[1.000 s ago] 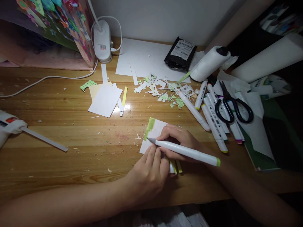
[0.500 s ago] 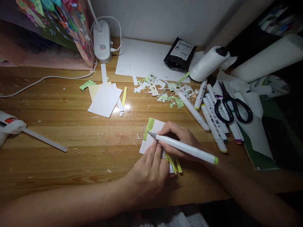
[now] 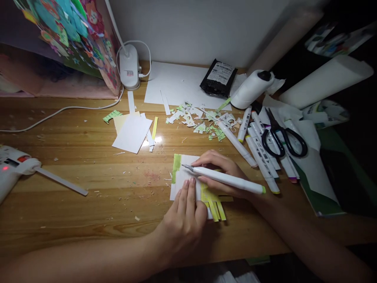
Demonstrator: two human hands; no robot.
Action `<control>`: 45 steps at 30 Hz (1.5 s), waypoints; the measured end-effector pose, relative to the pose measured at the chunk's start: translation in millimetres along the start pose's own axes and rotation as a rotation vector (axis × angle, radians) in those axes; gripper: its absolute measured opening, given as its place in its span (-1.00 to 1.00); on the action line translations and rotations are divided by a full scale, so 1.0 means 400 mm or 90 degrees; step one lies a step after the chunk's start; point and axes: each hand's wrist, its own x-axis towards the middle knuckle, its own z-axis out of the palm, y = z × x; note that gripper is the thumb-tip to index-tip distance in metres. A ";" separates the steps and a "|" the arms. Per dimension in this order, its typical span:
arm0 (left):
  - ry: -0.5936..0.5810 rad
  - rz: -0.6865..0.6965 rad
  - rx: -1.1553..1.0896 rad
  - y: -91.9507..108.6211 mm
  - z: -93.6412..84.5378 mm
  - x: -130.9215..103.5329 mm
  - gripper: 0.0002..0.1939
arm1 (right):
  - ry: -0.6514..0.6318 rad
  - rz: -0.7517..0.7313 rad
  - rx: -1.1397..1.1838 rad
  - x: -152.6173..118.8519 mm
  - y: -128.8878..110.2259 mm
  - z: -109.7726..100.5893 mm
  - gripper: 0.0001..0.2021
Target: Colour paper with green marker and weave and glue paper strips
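My right hand (image 3: 225, 171) grips a white marker pen (image 3: 229, 179) with a lime-green end. Its grey tip is over a white piece of paper (image 3: 188, 161), close to a green coloured band (image 3: 176, 167) along the paper's left edge; whether it touches cannot be told. My left hand (image 3: 187, 214) lies on the paper with its fingers stretched out, pressing it to the table. Yellow paper strips (image 3: 216, 208) stick out from beneath, to the right of the left hand.
Green and white paper scraps (image 3: 194, 118) lie beyond my hands. Black-handled scissors (image 3: 284, 137) rest on several markers (image 3: 263, 161) at the right. A glue gun (image 3: 17, 169) is at the left, and white cards (image 3: 132, 133) lie ahead of it.
The paper has turned slightly and more of the yellow strips shows. The marker tip has moved off the green band onto the white beside it. The camera view has tilted up.
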 end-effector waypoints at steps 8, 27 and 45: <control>0.009 0.002 -0.018 -0.007 -0.007 0.002 -0.70 | 0.053 0.152 0.094 0.046 0.016 0.000 -0.78; 0.034 -0.013 0.002 0.000 0.011 -0.006 -0.73 | 0.035 0.125 -0.009 0.046 0.018 0.012 -0.81; 0.034 -0.006 0.013 0.000 0.013 -0.007 -0.73 | 0.024 0.090 -0.039 0.039 0.025 0.005 -0.83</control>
